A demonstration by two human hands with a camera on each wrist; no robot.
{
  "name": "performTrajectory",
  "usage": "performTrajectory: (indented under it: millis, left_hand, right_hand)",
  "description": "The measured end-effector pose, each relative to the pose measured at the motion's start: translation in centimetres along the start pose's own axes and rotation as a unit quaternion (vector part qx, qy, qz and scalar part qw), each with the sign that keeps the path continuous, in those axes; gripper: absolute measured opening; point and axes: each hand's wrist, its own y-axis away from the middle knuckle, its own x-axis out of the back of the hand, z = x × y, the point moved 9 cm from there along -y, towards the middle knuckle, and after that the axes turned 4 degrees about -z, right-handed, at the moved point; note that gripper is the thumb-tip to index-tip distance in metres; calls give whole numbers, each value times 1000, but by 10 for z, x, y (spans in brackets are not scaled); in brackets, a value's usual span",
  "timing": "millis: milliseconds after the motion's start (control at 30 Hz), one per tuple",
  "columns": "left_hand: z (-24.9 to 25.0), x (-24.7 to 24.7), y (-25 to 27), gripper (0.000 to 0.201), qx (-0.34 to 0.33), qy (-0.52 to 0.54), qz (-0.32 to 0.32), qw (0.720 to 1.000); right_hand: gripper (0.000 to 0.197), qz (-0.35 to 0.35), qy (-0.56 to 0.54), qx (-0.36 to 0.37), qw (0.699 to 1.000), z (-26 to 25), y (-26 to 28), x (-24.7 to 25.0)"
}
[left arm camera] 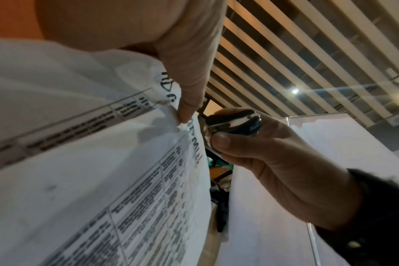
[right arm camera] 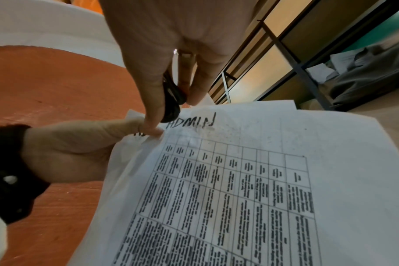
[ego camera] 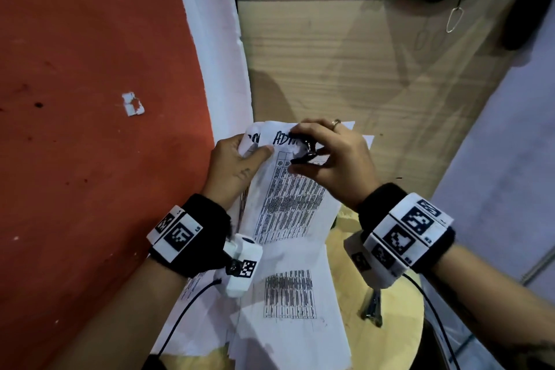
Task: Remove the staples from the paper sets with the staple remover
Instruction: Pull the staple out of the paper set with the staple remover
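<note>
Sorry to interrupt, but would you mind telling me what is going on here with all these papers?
A person is removing staples from paper sets. The left hand pinches the top corner of a printed paper set headed "ADMIN", held up off the round table. The right hand grips a black staple remover at that top edge, beside the left thumb. No staple can be made out. More printed sheets lie on the table below.

Head looks down; wrists close, upward; all share paper set (ego camera: 288,195).
</note>
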Motion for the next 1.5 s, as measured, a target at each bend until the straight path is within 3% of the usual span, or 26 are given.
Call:
performTrajectory:
  millis: [67,133,167,267,567,1033,1500]
  left_hand:
    - [-1,2,0,11,11,18,0,1000]
    - [2,2,1,14,16,29,-4,999]
    - [3,1,2,6,17,36,-9,999]
    - [14,0,5,16,11,49,-15,999]
    - [25,-1,8,15,14,55,-18,998]
    - [43,-11,15,18,14,76,-101,992]
    - [30,-12,13,15,57,99,-115,987]
  right_hand:
    - [48,4,-26,34,999,-10,-2,-3]
    - [46,2,-44,50,998,-16,-4,-6]
    - [46,2,-48,56,997,-18,-4,-7]
    - [43,3,-49,66,997,-24,-5,-7]
    - [39,20,19,91,995,-34,-7,-1]
    - [33,23,-9,75,997,-33,-4,7]
    - [31,26,-27,55,998,-29,-6,7]
